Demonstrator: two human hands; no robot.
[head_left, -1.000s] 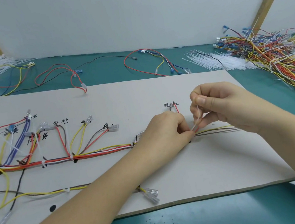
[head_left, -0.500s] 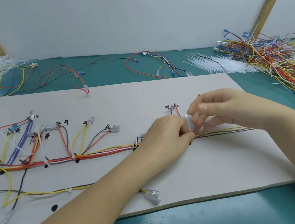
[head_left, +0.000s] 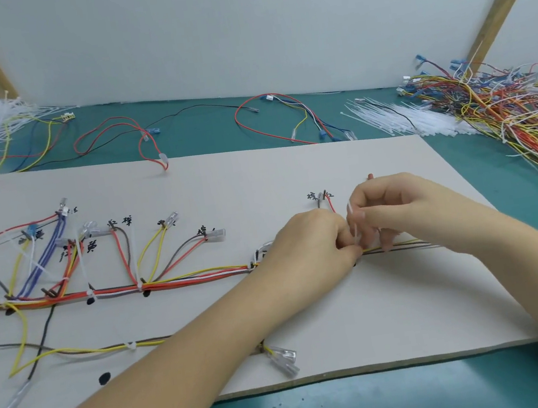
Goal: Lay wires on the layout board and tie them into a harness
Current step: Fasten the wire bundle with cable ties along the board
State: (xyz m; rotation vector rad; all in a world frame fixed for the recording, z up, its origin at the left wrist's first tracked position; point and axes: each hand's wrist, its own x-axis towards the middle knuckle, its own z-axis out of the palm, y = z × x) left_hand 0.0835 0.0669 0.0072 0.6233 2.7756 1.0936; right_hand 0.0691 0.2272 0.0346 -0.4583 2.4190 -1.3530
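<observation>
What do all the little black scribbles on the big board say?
"棕" and "红", handwritten on the board, flank the brown and red wire ends above the hands.
"棕" stands by the brown wire end.
"黄" is further left.
The other handwritten marks along the board's left part are too blurred or covered by wires to read.
No printed labels, brands or numbers show.

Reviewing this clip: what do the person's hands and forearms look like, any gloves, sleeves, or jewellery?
Both the left hand and the right hand are bare, with no gloves. No rings, watch or wristband show on either. Both forearms are uncovered as far as the picture reaches, so no sleeve is in view. Fingernails look short and unpainted where they can be seen.
</observation>
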